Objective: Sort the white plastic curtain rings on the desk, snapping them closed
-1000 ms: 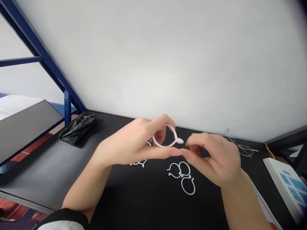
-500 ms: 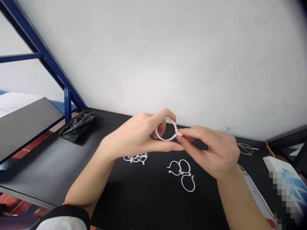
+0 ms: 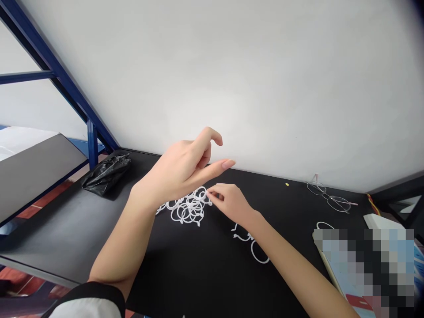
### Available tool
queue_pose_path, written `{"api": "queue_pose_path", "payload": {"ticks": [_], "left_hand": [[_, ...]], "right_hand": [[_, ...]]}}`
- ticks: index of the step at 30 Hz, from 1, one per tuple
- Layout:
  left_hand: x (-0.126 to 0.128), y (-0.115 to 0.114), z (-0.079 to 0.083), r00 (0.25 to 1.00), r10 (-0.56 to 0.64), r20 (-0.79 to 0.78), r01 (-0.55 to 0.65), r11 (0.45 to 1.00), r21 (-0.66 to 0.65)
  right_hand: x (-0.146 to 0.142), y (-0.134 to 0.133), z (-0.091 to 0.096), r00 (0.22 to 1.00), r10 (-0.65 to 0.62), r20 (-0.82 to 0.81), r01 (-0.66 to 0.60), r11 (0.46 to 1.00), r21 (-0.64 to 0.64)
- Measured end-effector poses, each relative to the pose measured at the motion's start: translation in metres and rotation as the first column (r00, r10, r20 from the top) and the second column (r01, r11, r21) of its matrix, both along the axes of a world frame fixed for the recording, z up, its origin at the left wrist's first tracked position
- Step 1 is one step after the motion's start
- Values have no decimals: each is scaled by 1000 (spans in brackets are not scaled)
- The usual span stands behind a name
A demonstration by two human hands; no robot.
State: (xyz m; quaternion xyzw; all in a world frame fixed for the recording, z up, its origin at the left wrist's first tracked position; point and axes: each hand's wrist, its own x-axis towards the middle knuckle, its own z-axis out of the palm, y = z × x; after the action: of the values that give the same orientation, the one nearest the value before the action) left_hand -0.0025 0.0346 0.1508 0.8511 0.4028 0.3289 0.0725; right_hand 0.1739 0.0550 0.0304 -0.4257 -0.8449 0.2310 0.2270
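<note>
My left hand [image 3: 180, 172] hovers above the black table [image 3: 185, 269], fingers apart and curled loosely, holding nothing. Just below it lies a heap of white plastic rings [image 3: 185, 210]. My right hand [image 3: 232, 203] reaches across to the heap's right edge, its fingertips pinched on a white ring there. Two or three loose white rings [image 3: 260, 258] lie on the table, partly hidden by my right forearm.
A crumpled black plastic bag [image 3: 106, 174] sits at the table's far left corner beside a blue metal frame [image 3: 91, 148]. Wire-rimmed glasses [image 3: 331, 199] lie at the back right near the white wall. A blurred-out flat item [image 3: 364, 254] is at the right edge.
Both hands held one white ring in the air. Now my right hand has carried it down to the heap, and my left hand has let go and risen, open.
</note>
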Motion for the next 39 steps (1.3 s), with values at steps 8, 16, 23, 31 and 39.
{"api": "queue_pose_path", "payload": {"ticks": [8, 16, 23, 31, 39], "left_hand": [[2, 0, 0, 1000, 2, -7, -2, 1000, -18], [5, 1, -2, 1000, -22, -18, 21, 998, -53], [4, 1, -3, 999, -35, -36, 33, 998, -61], [4, 1, -3, 999, -33, -34, 30, 998, -61], [8, 1, -4, 998, -53, -43, 49, 995, -84]], "right_hand": [[11, 7, 3, 993, 4, 121, 15, 987, -159], [50, 12, 27, 871, 80, 485, 151, 895, -420], [30, 1, 30, 768, 182, 614, 171, 866, -470], [38, 5, 33, 934, 119, 338, 30, 914, -406], [60, 11, 53, 987, 29, 157, 31, 931, -363]]}}
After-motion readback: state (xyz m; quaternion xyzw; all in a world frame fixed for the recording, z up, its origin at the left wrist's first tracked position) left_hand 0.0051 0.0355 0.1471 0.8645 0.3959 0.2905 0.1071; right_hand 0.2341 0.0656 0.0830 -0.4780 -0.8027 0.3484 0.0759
